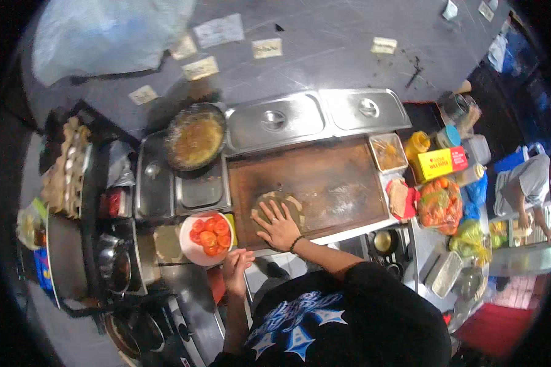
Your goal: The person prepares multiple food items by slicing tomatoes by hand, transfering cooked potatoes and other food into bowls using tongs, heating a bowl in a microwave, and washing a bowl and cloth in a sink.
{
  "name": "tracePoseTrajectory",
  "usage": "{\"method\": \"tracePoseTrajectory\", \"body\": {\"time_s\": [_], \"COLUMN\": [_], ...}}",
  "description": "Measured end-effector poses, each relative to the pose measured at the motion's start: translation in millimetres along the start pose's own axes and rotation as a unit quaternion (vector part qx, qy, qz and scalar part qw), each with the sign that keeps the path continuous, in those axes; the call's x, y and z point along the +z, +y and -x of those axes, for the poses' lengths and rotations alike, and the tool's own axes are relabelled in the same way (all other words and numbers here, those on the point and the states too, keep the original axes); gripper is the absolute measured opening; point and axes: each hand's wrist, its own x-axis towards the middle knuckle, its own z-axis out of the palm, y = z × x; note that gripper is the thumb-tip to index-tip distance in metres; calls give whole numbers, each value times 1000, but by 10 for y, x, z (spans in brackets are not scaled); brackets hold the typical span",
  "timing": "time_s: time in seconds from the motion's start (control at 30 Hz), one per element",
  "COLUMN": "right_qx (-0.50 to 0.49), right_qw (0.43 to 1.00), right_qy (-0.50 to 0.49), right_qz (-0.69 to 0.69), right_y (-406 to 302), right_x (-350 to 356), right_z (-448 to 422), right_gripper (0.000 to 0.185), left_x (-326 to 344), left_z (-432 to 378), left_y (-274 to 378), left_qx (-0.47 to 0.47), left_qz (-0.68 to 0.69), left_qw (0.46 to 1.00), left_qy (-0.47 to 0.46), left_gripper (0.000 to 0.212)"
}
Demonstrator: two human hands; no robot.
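My right hand (279, 227) lies flat with fingers spread on a round greenish-grey disc (298, 215). Paler ragged pieces show around the disc's edge. Under it is a brown, rimmed flat surface (312, 174), shiny in patches; I cannot tell whether it is a board or a griddle. My left hand (237, 270) hovers palm up, with nothing visible in it, beside a white plate (190, 251). On that plate sit several cut tomatoes (209, 236). A similar greenish-grey flat piece (167, 243) lies left of the plate.
Behind stand lidded steel pans (275, 121) and a dark frying pan (195, 137) with yellowish contents. Egg trays (69, 169) are at left. At right are a wax paper box (441, 164), a container (388, 152) and bagged orange-red produce (441, 206). Another person (523, 183) works far right.
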Motion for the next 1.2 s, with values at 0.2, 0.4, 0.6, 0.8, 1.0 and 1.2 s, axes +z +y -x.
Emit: {"method": "tracePoseTrajectory", "body": {"time_s": [0.2, 0.4, 0.6, 0.8, 1.0, 1.2], "right_qx": [142, 311, 381, 95, 36, 321], "right_qw": [986, 936, 883, 990, 999, 938], "right_qy": [-28, 16, 256, 106, -22, 39], "right_qz": [80, 165, 98, -7, 6, 126], "right_y": [962, 1921, 2534, 635, 631, 2062], "right_x": [-340, -525, -599, -274, -214, -614], "right_z": [121, 588, 900, -608, -697, 626], "right_gripper": [50, 51, 36, 38, 52, 55], "left_x": [82, 15, -458, -1311, -1103, -785], "left_z": [-143, -186, 149, 71, -108, -208], "left_y": [-185, 7, -155, -992, -630, -342], "left_qx": [-11, 39, 54, -69, 52, -20], "left_qz": [-47, -73, -64, 161, 193, 54], "left_qw": [997, 995, 997, 979, 978, 998], "left_qy": [-61, -57, -4, 104, 67, 20], "left_gripper": [22, 26, 23, 24, 18, 16]}}
